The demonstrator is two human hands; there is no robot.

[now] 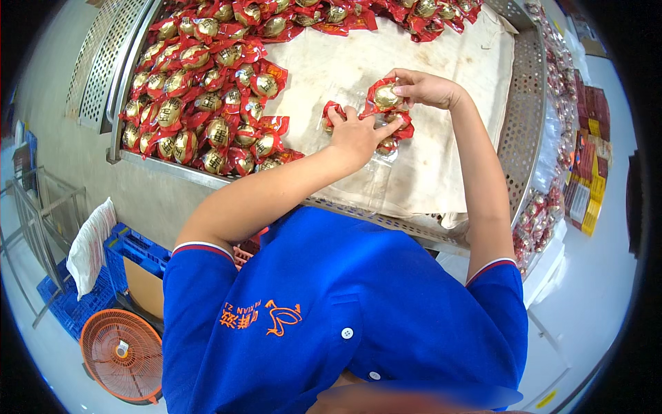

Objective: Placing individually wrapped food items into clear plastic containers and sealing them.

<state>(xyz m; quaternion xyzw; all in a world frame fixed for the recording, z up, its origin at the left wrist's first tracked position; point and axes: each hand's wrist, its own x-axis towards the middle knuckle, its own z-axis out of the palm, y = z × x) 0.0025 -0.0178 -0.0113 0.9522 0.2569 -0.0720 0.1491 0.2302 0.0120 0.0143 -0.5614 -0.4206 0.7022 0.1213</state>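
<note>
My right hand (pixel 426 89) pinches a gold-and-red wrapped egg (pixel 386 97) between thumb and fingers. Below it, more wrapped eggs (pixel 401 124) sit in clear plastic packaging (pixel 380 158) on a cream cloth (pixel 439 155). My left hand (pixel 357 135) lies over this packaging with its fingers spread, touching the eggs at either side. It covers part of the packaging, so I cannot tell whether that is a tray or a bag.
Many wrapped eggs (pixel 207 101) pile along the left and far sides of a perforated metal table (pixel 525 114) with a raised rim. Bagged eggs (pixel 540 222) and cartons (pixel 589 181) stand at the right. An orange floor fan (pixel 121 352) and blue pallets (pixel 139 246) are at lower left.
</note>
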